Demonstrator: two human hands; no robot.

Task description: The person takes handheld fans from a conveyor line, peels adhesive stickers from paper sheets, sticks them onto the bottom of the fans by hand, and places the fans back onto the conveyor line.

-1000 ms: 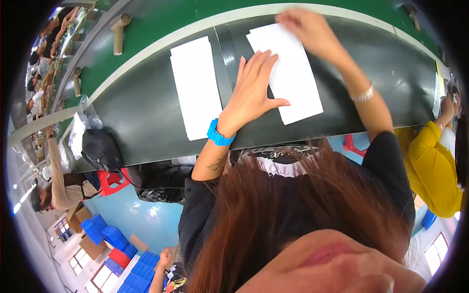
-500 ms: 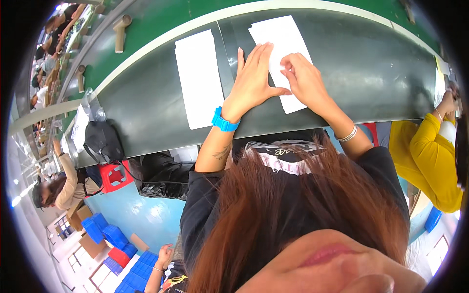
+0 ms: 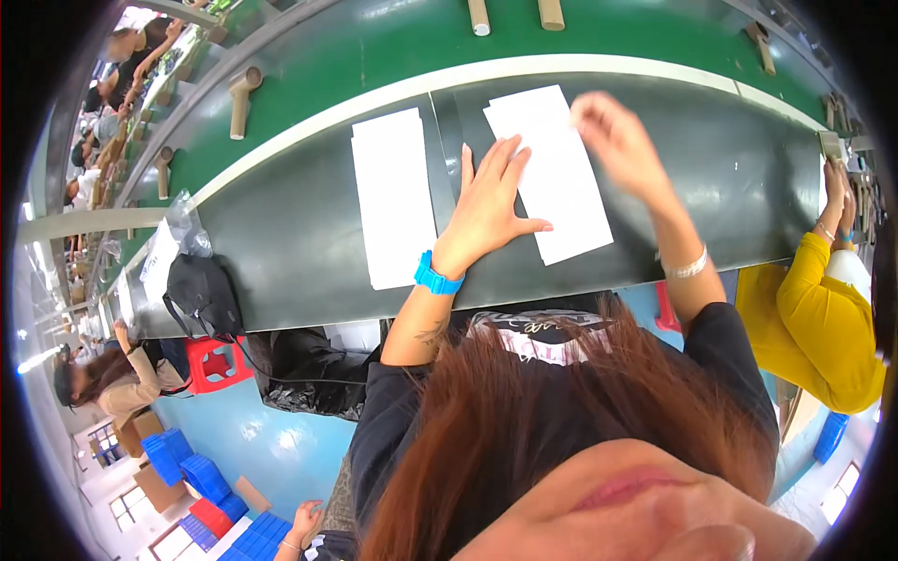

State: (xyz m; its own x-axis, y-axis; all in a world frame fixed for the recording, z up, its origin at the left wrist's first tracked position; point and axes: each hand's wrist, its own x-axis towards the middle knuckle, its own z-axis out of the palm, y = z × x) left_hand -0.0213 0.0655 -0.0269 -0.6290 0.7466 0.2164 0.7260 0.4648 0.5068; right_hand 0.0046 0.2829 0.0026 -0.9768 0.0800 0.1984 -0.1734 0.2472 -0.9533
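Note:
A stack of white paper sheets (image 3: 566,187) lies slightly askew on the dark tabletop, its edges a little uneven at the top. My left hand (image 3: 486,206), with a blue watch at the wrist, rests with spread fingers across the stack's left edge. Beside the upper right edge of that stack is my right hand (image 3: 622,145), blurred by motion. Its fingers look bent, but whether they pinch anything cannot be made out. To the left lies a second white stack (image 3: 393,206), which neither hand touches.
Beyond the pale table rim runs a green surface (image 3: 374,70) with brown tubes (image 3: 552,14) on it. A black backpack (image 3: 201,290) sits at the table's left end, near a red stool (image 3: 217,363). A co-worker in a yellow top (image 3: 804,327) works at the right.
My right hand has moved from over the stack to its upper right edge, with its forearm swung outward. The left hand stays on the stack. The whole view has tilted, showing more beyond the table.

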